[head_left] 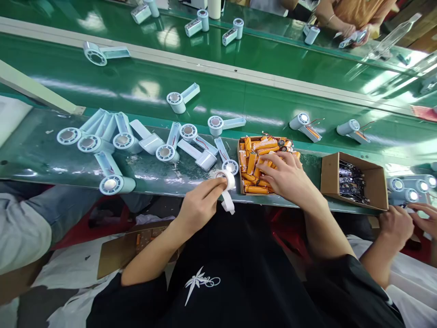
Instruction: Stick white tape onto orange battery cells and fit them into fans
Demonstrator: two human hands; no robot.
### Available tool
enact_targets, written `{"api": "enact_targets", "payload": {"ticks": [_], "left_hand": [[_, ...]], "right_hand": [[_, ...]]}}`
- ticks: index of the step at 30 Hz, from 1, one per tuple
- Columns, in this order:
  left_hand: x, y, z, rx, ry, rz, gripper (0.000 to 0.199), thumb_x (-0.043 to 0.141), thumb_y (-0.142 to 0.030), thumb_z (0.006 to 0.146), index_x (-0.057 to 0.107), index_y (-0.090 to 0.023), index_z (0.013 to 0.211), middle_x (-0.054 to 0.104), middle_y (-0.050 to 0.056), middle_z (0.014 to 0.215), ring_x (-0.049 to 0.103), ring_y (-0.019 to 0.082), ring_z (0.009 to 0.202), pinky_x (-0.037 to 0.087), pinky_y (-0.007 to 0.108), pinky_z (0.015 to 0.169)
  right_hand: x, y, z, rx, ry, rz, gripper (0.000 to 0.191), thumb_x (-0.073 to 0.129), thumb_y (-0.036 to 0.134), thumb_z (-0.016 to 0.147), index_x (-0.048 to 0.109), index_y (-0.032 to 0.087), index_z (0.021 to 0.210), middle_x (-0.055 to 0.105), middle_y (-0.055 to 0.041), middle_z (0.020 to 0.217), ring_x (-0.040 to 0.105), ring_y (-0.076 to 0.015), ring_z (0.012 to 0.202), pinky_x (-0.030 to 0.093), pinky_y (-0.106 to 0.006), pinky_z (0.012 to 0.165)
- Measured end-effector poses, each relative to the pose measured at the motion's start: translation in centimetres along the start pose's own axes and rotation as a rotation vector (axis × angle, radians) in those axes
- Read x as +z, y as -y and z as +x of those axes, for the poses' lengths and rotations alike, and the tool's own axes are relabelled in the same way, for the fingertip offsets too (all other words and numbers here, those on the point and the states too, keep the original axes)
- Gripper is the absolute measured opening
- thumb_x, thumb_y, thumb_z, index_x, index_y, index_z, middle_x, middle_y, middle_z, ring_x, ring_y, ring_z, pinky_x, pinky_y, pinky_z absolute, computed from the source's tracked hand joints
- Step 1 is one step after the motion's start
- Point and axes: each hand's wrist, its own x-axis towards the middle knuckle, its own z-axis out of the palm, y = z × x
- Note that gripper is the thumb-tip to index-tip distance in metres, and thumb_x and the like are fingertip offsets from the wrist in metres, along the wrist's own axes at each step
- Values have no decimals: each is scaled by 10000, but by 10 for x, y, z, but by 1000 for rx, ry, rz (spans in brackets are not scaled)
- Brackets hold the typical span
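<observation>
My left hand pinches a roll of white tape at the table's front edge, its loose end hanging down. Over a cardboard box of orange cylindrical batteries, my right hand reaches down with fingers apart, touching the batteries; its fingertips are partly hidden among them. Close to the tape stands a light-blue fan housing with an open handle. Several more such housings lie to the left, among them one housing with thin red wires in its handle.
To the right stands a cardboard box of small circuit boards. Beyond the table edge runs a green conveyor carrying several housings. A co-worker's hands are at the right; another person works across the line. A metal post slants at the left.
</observation>
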Motion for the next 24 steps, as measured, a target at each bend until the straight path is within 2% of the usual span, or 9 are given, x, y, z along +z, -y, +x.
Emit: {"api": "enact_targets", "payload": {"ticks": [3, 5, 7, 10, 12, 15, 18, 20, 24], "left_hand": [[4, -4, 7, 24, 49, -49, 316, 582, -10, 957, 674, -133, 1234, 759, 144, 1138, 747, 247, 1090, 643, 384, 971], [4, -6, 11, 73, 101, -56, 283, 583, -26, 966, 682, -127, 1210, 752, 152, 1152, 732, 259, 1111, 639, 400, 964], [2, -7, 16, 141, 162, -41, 273, 572, -27, 980, 689, -131, 1204, 752, 138, 1151, 721, 260, 1124, 636, 399, 952], [-5, -6, 23, 251, 250, 18, 225, 601, -35, 983, 700, -122, 1165, 755, 113, 1126, 718, 262, 1111, 633, 390, 936], [-11, -4, 26, 305, 290, 30, 185, 628, -50, 981, 709, -129, 1128, 754, 99, 1109, 720, 258, 1108, 631, 377, 928], [-20, -1, 29, 353, 299, 12, 171, 645, -69, 981, 718, -153, 1110, 749, 77, 1090, 725, 238, 1113, 625, 346, 926], [-26, -1, 33, 413, 320, 11, 156, 656, -84, 977, 717, -151, 1104, 743, 71, 1065, 728, 233, 1108, 619, 338, 930], [-26, -2, 37, 467, 355, 30, 134, 644, -91, 984, 716, -150, 1080, 739, 69, 1050, 728, 231, 1091, 617, 335, 924], [-24, -6, 45, 536, 402, 46, 119, 607, -113, 1008, 702, -165, 1057, 731, 59, 1053, 719, 212, 1045, 605, 333, 929]], "right_hand": [[3, -7, 9, 14, -99, 187, 183, 578, 314, 1047, 735, 271, 1130, 727, -94, 1209, 620, -313, 1170, 479, -552, 1082], [7, 0, 11, 128, -316, 520, 279, 477, 414, 1091, 680, 289, 1235, 722, -87, 1162, 671, -285, 1130, 538, -509, 1035], [10, 13, 9, 263, -438, 921, 373, 373, 489, 1113, 591, 324, 1367, 706, -72, 1132, 717, -255, 1024, 620, -444, 861], [9, 28, 1, 358, -232, 1376, 438, 368, 547, 1101, 555, 320, 1425, 676, -68, 1088, 700, -207, 776, 585, -333, 530], [6, 32, -5, 346, -65, 1473, 453, 516, 544, 1058, 570, 298, 1434, 673, -75, 1120, 670, -183, 733, 556, -298, 473], [0, 32, -15, 290, -19, 1373, 533, 676, 427, 1010, 516, 319, 1507, 681, -79, 1275, 718, -200, 979, 671, -345, 781], [-6, 34, -19, 219, 48, 1205, 527, 643, 349, 1044, 492, 337, 1548, 642, -73, 1462, 616, -244, 1368, 522, -491, 1192], [-7, 38, -17, 164, 140, 1134, 527, 623, 321, 1055, 492, 340, 1566, 604, -62, 1535, 542, -255, 1465, 423, -530, 1272], [-2, 47, -12, 47, 266, 1086, 563, 575, 284, 1073, 439, 319, 1618, 546, -67, 1600, 514, -256, 1494, 397, -536, 1284]]}}
